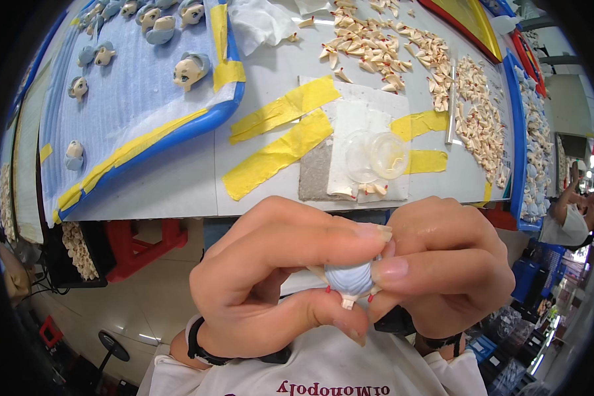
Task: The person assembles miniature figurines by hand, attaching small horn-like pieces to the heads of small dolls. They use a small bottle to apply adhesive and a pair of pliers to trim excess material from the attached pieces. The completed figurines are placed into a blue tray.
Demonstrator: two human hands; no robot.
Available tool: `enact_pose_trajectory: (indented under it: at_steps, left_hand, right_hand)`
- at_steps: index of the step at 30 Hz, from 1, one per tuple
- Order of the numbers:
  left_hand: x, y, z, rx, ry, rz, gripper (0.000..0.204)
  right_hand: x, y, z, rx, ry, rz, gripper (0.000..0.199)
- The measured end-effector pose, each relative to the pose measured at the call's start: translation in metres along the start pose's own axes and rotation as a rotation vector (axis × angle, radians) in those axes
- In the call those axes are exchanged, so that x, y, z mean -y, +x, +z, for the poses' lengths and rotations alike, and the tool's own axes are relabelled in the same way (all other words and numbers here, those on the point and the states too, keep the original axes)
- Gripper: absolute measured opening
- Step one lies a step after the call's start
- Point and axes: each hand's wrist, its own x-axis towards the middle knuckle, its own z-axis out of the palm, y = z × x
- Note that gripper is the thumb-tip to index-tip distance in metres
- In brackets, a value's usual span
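Small pale-blue figurine part (350, 280) with cream peg pointing down, pinched between both hands below the table edge (178, 214).

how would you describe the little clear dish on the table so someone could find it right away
Start at the white worktable and find the four yellow tape strips holding down a white pad near its front edge. The clear round dish sits on that pad, between the tape strips. Unlike the cream-coloured small parts scattered behind it, it is see-through and circular.
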Motion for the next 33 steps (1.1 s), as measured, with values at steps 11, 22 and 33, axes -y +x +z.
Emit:
enact_pose_trajectory:
  at_steps: [11,22,33]
  left_hand:
    - [0.000,-0.007,0.010,-0.048,-0.045,0.001,0.028]
    - [0.003,0.003,-0.001,0.109,0.071,0.112,0.030]
    - [-0.016,0.008,0.005,0.083,0.320,0.139,0.032]
  right_hand:
    - [-0.008,-0.009,0.010,-0.117,0.094,-0.088,0.023]
    - [-0.001,-0.003,-0.006,-0.028,0.014,-0.025,0.019]
    - [0.002,-0.002,-0.007,-0.070,-0.092,-0.109,0.018]
